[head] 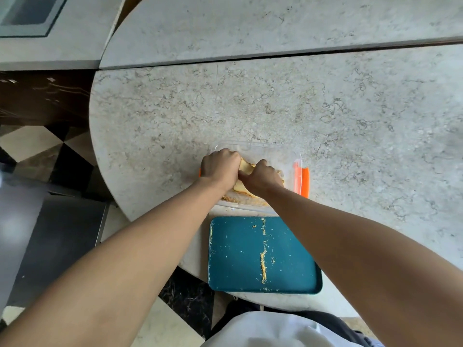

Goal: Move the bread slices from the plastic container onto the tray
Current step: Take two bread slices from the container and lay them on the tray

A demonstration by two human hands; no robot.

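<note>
Nearest us the teal tray point(235, 269) lies bare but for crumbs, and beyond it our left hand point(220, 167) and right hand point(260, 176) together clutch bread slices point(245, 167) inside the plastic container point(283, 156), so they come straight back.

A rounded table point(275, 108) of pale, veined stone filled most of the view, and a dark seam point(275, 55) ran across it toward the far side. Beyond the seam lay a second stone slab point(250, 23). At the far left corner, a grey recessed panel point(30, 13) was set into another stone surface. Left of the table stood a dark glossy cabinet front point(42, 96). Below it, the floor point(37, 146) showed cream and black tiles in a checkered pattern.
</note>
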